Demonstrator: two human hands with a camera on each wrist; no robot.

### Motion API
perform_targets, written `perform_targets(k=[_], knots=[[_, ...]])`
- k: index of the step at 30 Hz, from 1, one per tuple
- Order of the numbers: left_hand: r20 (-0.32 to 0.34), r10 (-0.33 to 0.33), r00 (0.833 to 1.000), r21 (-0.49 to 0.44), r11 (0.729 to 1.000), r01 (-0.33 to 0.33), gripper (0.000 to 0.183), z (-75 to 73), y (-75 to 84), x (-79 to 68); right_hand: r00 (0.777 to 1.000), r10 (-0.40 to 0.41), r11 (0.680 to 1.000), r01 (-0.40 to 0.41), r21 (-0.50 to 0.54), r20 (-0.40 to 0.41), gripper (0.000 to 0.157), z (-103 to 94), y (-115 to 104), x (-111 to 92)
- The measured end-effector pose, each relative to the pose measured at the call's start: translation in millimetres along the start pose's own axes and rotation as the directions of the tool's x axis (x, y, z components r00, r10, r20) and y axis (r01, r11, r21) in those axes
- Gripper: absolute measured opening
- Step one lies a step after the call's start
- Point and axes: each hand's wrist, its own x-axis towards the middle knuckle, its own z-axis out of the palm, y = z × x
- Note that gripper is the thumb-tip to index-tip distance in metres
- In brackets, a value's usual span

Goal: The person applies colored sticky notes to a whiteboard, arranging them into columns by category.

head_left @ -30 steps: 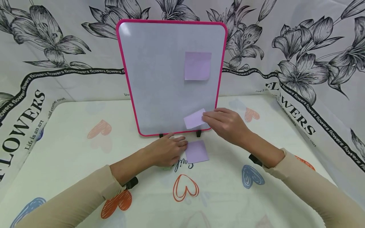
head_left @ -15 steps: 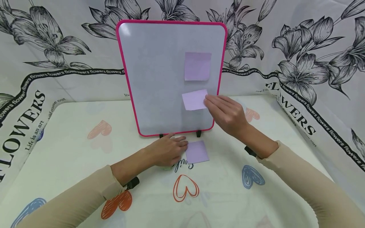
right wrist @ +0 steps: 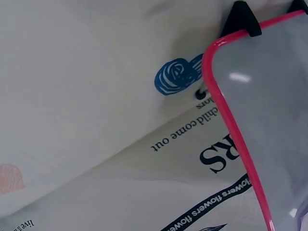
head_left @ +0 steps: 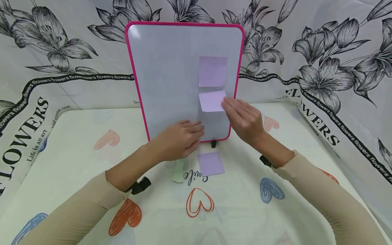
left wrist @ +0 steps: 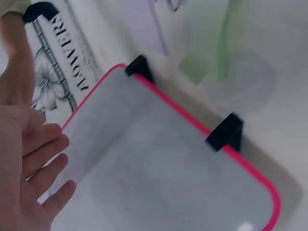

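Note:
A whiteboard with a pink frame stands upright on black feet. One purple sticky note is on its upper right. Just below that, my right hand pinches a second purple sticky note by its right edge, close in front of the board. My left hand is raised before the board's lower part, fingers extended and holding nothing; the left wrist view shows its spread fingers. On the table below lie a third purple sticky note and some green paper strips.
A light tablecloth printed with hearts covers the table. Behind the board hangs a floral cloth. The board's black feet show at its lower edge in the left wrist view.
My right hand has carried the pinched sticky note up the board to just under the upper one. My left hand has lifted off the table toward the board, uncovering the green strips.

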Motion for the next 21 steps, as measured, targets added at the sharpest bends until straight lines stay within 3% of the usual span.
perform_targets(k=[4,8,11,21], knots=[[-0.184,-0.051,0.982,0.045,0.997,0.060,0.025,-13.6,-8.0,3.8,1.000,0.023,1.000,-0.023,0.006,-0.018,0.033,2.5,0.7,-0.8],[-0.283,-0.128,0.951,0.079,0.985,0.156,0.031,-19.5,-15.4,5.4,0.999,0.037,0.999,-0.036,0.015,-0.033,0.035,5.5,0.8,-3.1],[-0.296,-0.154,0.943,0.109,0.975,0.194,0.041,-19.7,-20.0,6.4,0.999,0.038,0.999,-0.038,0.012,-0.032,0.032,7.6,1.6,-5.9],[-0.255,-0.154,0.955,0.162,0.966,0.199,0.049,-13.2,-28.8,12.1,1.000,0.003,1.000,-0.004,0.003,0.013,0.027,10.2,6.6,-12.1]])
